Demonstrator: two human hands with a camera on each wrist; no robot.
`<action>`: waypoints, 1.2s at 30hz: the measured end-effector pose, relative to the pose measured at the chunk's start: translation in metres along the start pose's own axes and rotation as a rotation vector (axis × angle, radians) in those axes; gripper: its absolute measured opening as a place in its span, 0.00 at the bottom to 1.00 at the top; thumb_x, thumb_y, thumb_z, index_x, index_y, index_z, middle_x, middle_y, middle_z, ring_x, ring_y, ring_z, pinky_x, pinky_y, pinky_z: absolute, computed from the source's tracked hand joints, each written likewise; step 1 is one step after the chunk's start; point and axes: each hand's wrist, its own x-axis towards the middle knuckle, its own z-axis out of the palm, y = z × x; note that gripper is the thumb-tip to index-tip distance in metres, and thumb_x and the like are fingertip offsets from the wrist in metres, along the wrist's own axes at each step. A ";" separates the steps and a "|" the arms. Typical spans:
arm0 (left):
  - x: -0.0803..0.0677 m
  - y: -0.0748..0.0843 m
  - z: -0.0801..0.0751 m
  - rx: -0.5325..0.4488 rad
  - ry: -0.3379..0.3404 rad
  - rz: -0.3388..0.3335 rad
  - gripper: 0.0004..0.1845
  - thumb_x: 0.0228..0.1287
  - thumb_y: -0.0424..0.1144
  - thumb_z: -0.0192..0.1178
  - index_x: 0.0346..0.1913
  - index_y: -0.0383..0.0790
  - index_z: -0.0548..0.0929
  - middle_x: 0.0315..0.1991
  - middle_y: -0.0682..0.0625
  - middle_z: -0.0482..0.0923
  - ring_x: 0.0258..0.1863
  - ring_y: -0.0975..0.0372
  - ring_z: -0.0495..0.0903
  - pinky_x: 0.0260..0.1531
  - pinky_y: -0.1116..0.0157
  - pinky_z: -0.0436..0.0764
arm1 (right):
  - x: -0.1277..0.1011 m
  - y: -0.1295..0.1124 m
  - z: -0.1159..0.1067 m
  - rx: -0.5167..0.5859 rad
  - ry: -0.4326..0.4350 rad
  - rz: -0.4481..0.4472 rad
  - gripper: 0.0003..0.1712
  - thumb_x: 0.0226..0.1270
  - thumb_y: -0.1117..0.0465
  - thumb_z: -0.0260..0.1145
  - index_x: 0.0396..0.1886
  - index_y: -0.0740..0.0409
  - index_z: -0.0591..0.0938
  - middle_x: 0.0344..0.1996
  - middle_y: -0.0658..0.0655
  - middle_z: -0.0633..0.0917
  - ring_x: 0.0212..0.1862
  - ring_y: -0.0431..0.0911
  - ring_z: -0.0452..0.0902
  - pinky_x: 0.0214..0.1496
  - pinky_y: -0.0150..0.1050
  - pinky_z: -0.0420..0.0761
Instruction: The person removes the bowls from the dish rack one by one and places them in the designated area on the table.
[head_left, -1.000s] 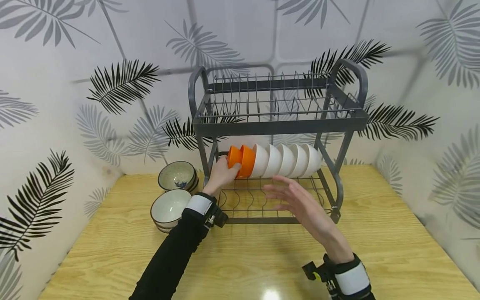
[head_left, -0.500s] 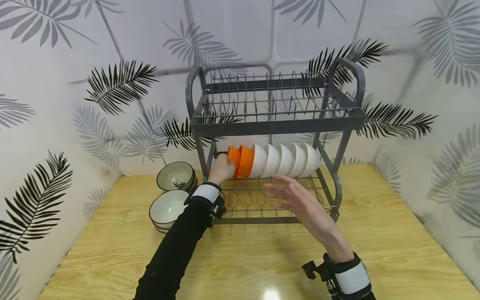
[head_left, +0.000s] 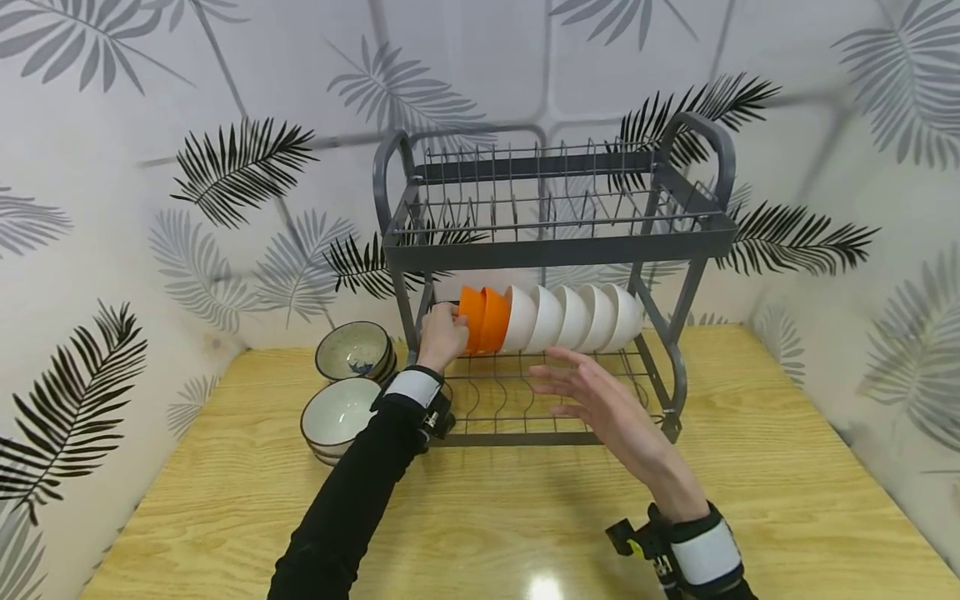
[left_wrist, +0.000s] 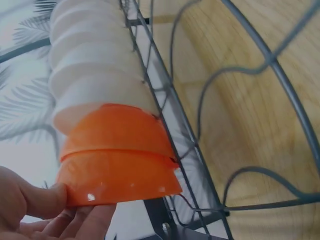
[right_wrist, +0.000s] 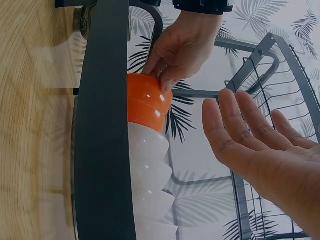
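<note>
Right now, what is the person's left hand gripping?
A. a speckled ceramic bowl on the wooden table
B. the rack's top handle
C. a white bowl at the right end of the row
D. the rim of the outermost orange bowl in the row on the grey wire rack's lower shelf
D: the left hand has its fingers curled over the rim of the outermost orange bowl at the left end of the row of white bowls, while the right hand hovers open and apart.

Left hand (head_left: 442, 335) on orange bowl (head_left: 474, 318)
</note>
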 end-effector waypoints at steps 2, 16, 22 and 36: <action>-0.003 0.001 -0.002 -0.035 0.012 0.018 0.16 0.74 0.30 0.51 0.59 0.27 0.79 0.55 0.34 0.83 0.53 0.46 0.83 0.49 0.54 0.85 | 0.000 0.000 0.000 0.003 -0.003 -0.002 0.29 0.86 0.49 0.33 0.78 0.53 0.60 0.66 0.42 0.77 0.68 0.41 0.74 0.67 0.40 0.77; -0.031 0.002 -0.002 -0.098 0.213 0.201 0.14 0.76 0.30 0.52 0.57 0.25 0.76 0.47 0.33 0.84 0.44 0.44 0.85 0.44 0.51 0.86 | 0.014 -0.004 -0.012 -0.071 0.041 -0.008 0.29 0.86 0.49 0.36 0.76 0.57 0.62 0.61 0.37 0.80 0.62 0.37 0.77 0.62 0.33 0.79; -0.055 0.003 -0.003 0.024 0.202 0.373 0.11 0.74 0.29 0.54 0.55 0.27 0.77 0.48 0.33 0.85 0.46 0.45 0.87 0.44 0.53 0.89 | 0.022 -0.012 -0.016 -0.181 0.172 0.021 0.30 0.85 0.50 0.42 0.74 0.66 0.63 0.58 0.46 0.81 0.55 0.33 0.81 0.58 0.31 0.82; -0.102 -0.007 -0.006 0.582 0.151 0.919 0.16 0.60 0.23 0.67 0.50 0.36 0.79 0.41 0.46 0.88 0.31 0.59 0.87 0.30 0.67 0.87 | 0.037 -0.030 -0.028 -0.406 0.193 0.137 0.32 0.84 0.51 0.44 0.75 0.68 0.61 0.49 0.71 0.81 0.36 0.36 0.84 0.43 0.39 0.89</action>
